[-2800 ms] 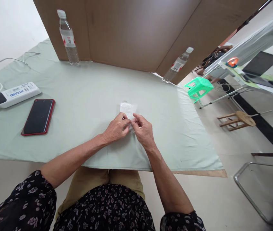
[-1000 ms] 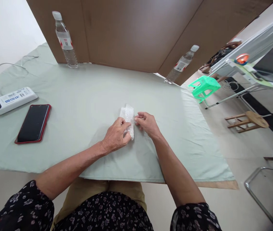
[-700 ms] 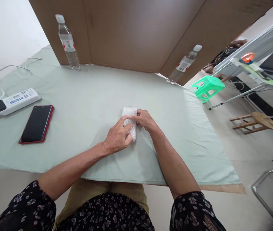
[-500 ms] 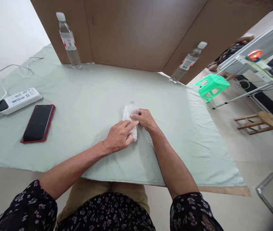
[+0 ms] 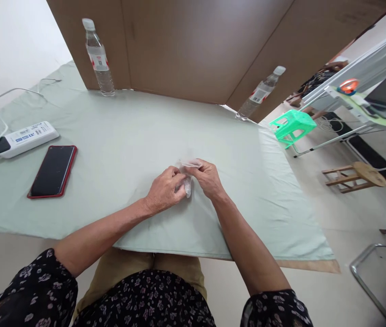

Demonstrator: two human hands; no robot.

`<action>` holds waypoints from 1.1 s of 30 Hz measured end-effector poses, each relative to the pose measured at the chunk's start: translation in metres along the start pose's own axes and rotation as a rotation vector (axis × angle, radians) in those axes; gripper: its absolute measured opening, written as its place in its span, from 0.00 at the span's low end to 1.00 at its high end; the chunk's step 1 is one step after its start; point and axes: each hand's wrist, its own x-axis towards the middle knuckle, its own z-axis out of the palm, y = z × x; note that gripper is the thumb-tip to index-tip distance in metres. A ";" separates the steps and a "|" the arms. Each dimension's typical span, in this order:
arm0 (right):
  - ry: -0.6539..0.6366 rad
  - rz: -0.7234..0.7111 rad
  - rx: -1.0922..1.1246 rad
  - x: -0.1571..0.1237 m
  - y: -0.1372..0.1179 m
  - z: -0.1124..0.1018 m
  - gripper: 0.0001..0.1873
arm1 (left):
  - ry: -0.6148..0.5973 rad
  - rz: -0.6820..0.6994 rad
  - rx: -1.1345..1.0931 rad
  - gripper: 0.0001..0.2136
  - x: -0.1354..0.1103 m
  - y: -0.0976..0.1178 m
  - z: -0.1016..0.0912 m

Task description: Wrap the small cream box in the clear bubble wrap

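A small piece of whitish, see-through bubble wrap (image 5: 188,185) is held between my two hands, just above the cloth-covered table (image 5: 138,136). My left hand (image 5: 166,190) is closed around its near part, fingers curled. My right hand (image 5: 208,178) pinches the far end between thumb and fingers, and that end is folded up and slightly blurred. Whether anything lies inside the wrap I cannot tell; the fingers cover much of it.
To the left lie a red-cased phone (image 5: 52,171) and a white power strip (image 5: 26,139) with cables. Two water bottles (image 5: 100,63) stand before a cardboard panel (image 5: 179,50). Beyond the right edge are a green stool (image 5: 293,127), a wooden stool (image 5: 366,175) and a person partly in view.
The bubble wrap lay flatter and upright under my hands; now its far end is lifted and bent over by my right hand. My left fingers have curled from pointing to gripping.
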 end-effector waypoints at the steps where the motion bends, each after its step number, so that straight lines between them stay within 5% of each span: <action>1: 0.009 -0.019 -0.009 -0.006 0.000 0.001 0.12 | 0.033 -0.033 0.001 0.12 0.000 0.000 0.001; 5: 0.061 -0.083 -0.045 -0.029 0.005 0.009 0.08 | 0.153 -0.133 -0.041 0.11 -0.001 -0.003 0.006; 9: 0.037 -0.211 -0.125 -0.044 0.012 0.009 0.08 | 0.227 -0.126 -0.124 0.22 0.000 -0.008 0.009; 13: -0.048 -0.309 -0.231 -0.053 0.019 -0.001 0.13 | 0.149 -0.038 -0.186 0.20 0.001 -0.011 0.007; 19: -0.080 -0.450 -0.428 -0.059 0.028 0.001 0.25 | 0.022 -0.089 -0.339 0.14 0.002 -0.017 0.004; 23: -0.015 -0.407 -0.360 -0.056 0.026 0.005 0.18 | 0.042 -0.082 -0.412 0.09 0.002 -0.015 0.001; 28: 0.014 -0.100 -0.087 -0.056 0.022 0.005 0.16 | -0.128 -0.078 -0.463 0.14 0.000 -0.011 -0.008; 33: 0.036 -0.052 -0.193 -0.051 0.023 0.003 0.16 | -0.183 -0.093 -0.411 0.16 0.002 -0.007 -0.010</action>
